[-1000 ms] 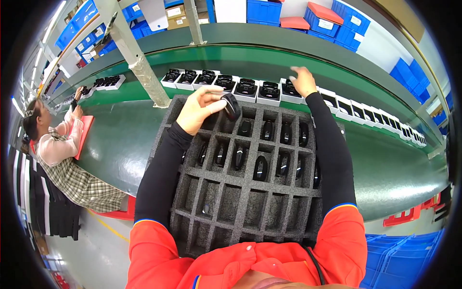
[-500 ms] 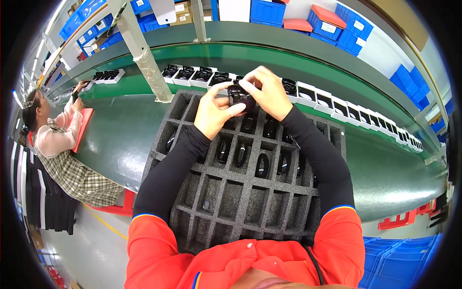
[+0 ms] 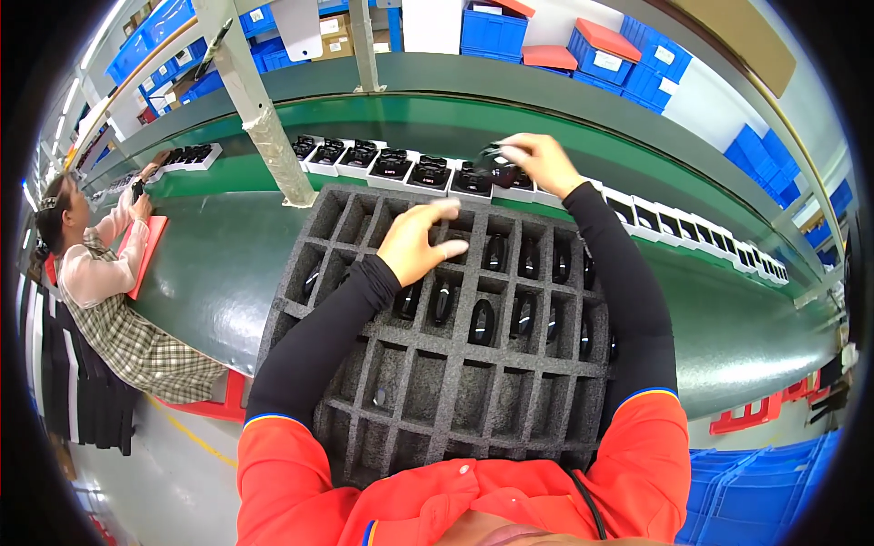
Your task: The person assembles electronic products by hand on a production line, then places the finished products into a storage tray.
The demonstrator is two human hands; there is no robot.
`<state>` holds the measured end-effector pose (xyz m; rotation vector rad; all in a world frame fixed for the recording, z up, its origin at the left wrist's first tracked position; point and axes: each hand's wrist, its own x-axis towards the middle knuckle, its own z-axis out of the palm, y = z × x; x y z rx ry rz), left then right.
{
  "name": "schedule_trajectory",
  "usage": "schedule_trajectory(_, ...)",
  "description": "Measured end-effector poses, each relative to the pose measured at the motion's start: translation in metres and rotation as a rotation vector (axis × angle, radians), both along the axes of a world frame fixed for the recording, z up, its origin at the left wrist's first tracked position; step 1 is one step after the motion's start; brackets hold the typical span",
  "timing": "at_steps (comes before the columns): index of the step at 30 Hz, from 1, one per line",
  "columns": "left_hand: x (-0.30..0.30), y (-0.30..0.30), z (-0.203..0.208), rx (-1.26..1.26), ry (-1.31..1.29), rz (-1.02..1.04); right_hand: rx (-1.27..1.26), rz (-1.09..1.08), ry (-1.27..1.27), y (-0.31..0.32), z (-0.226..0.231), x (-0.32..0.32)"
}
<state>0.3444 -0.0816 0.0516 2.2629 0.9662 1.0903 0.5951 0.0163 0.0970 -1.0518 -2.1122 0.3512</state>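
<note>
My right hand (image 3: 546, 165) grips a glossy black device (image 3: 492, 166), its exact kind unclear and slightly blurred, above the row of white boxes. My left hand (image 3: 421, 240) hovers over the far part of a dark grey foam tray (image 3: 435, 342), thumb and fingers apart, holding nothing. Below and to the right of that hand, several shiny black oval pieces (image 3: 482, 322) stand upright in the tray's compartments. Nearer compartments hold no black pieces, though a small clear bit (image 3: 380, 397) lies in one. Beside the held device is a white box (image 3: 428, 173) with black contents.
Along the green conveyor belt (image 3: 628, 156), open white boxes (image 3: 696, 229) run far to the right. A metal post (image 3: 273, 155) rises left of the tray. At the far left, a co-worker (image 3: 118, 264) sits by the green bench (image 3: 205, 264). Blue bins (image 3: 756, 487) stand low right.
My right hand has carried the black device away from my left hand, right and toward the white boxes. The left hand has let go and opened over the tray. The view has shifted slightly.
</note>
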Motion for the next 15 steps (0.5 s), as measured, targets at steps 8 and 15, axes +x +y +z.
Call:
schedule_trajectory(8, 0.004, 0.005, 0.004, -0.133, 0.368, -0.131, -0.018, -0.550, -0.273, 0.044, -0.075, 0.096)
schedule_trajectory(15, 0.011, 0.024, 0.017, -0.554, -0.422, -0.109, 0.101, -0.303, -0.056, 0.027, -0.041, 0.060)
